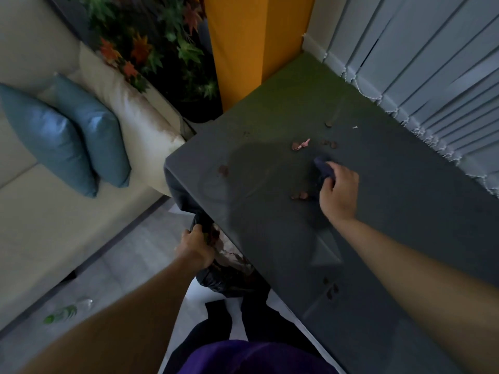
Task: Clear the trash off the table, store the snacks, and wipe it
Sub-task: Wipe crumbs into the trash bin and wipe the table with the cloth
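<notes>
A dark grey table (pixel 391 238) fills the right half of the view. Small brown shell scraps (pixel 298 145) and a pink scrap (pixel 306 142) lie scattered on it, with more scraps (pixel 299 195) beside my wrist and others (pixel 331 290) near the front edge. My right hand (pixel 339 190) grips a dark purple cloth (pixel 322 164) pressed on the tabletop among the scraps. My left hand (pixel 194 249) holds the rim of a black trash bag (pixel 224 279) just below the table's left edge; paper trash shows inside it.
A cream sofa (pixel 40 211) with two blue cushions (pixel 67 141) stands at the left. A plastic bottle (pixel 67 310) lies on the floor beside it. A yellow pillar (pixel 243 44) and leafy plant (pixel 151 44) stand behind; vertical blinds (pixel 432 63) run along the table's far side.
</notes>
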Demonstrator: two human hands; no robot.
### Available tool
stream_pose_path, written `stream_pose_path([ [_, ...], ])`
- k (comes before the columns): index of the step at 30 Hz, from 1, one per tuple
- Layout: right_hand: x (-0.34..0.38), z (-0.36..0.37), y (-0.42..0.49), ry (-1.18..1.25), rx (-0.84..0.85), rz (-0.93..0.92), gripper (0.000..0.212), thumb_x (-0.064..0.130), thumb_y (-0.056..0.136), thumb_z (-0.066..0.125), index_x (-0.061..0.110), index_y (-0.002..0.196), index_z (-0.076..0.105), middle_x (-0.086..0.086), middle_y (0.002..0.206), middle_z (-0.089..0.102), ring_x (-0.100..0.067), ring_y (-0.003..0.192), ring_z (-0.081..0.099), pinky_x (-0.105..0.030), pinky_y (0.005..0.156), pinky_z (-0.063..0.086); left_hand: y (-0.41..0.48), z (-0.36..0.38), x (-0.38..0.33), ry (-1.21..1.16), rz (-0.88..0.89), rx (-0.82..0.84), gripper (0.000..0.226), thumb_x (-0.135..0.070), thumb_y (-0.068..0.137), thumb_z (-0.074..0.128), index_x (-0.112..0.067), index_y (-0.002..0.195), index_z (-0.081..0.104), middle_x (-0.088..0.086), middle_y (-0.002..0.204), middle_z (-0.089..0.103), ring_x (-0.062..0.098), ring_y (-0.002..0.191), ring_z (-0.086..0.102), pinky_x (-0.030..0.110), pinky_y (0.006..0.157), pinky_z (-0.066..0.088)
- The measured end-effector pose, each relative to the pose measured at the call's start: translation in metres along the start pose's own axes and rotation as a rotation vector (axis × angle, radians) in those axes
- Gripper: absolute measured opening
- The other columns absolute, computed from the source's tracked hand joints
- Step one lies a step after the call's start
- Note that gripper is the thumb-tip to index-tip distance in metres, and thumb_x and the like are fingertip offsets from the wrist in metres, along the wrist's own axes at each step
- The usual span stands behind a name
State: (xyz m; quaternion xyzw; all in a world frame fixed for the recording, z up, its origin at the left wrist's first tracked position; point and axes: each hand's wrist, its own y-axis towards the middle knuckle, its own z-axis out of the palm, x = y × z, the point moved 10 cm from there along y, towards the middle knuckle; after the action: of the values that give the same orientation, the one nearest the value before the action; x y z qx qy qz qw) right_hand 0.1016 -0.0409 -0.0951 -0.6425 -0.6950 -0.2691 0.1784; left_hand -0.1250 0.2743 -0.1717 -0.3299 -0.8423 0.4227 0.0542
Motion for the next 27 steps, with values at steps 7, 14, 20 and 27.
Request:
stream_pose_path([
  [7,0.038,0.042,-0.033,0.025,0.261,-0.222,0.042,0.016,0.079,0.044,0.01,0.108,0.073,-0.01,0.104,0.071,-0.029,0.101,0.057,-0.031,0.091,0.042,0.001,0.002,-0.002,0.017,-0.002,0.018,0.054,-0.024,0.086,0.063,-0.017,0.135,0.043,0.011,0.123,0.045,0.033,0.105,0.056,0.04,0.086,0.054],
  [14,-0.002,-0.012,0.019,0.198,-0.067,0.124,0.036,0.013,0.082,0.046,0.008,0.108,0.07,-0.015,0.102,0.068,-0.034,0.1,0.059,-0.033,0.09,0.044,0.003,0.0,-0.003,0.013,-0.007,0.047,0.056,-0.02,0.085,0.06,-0.018,0.138,0.042,0.011,0.127,0.044,0.035,0.11,0.053,0.043,0.093,0.052],
  [20,-0.05,-0.042,0.096,0.041,-0.217,0.257,0.043,0.001,0.087,0.041,0.0,0.126,0.06,-0.022,0.125,0.06,-0.036,0.118,0.052,-0.036,0.105,0.037,0.003,-0.003,-0.005,0.009,-0.01,0.052,0.053,-0.014,0.083,0.057,-0.018,0.135,0.044,0.011,0.124,0.045,0.035,0.108,0.054,0.044,0.091,0.053],
  [27,-0.053,0.008,0.126,-0.051,0.182,0.334,0.045,0.008,0.102,0.036,0.013,0.146,0.045,-0.017,0.15,0.043,-0.036,0.136,0.041,-0.036,0.11,0.033,0.003,-0.005,-0.01,0.017,-0.01,0.045,0.056,-0.011,0.085,0.054,-0.018,0.139,0.042,0.012,0.127,0.045,0.035,0.115,0.052,0.04,0.091,0.051],
])
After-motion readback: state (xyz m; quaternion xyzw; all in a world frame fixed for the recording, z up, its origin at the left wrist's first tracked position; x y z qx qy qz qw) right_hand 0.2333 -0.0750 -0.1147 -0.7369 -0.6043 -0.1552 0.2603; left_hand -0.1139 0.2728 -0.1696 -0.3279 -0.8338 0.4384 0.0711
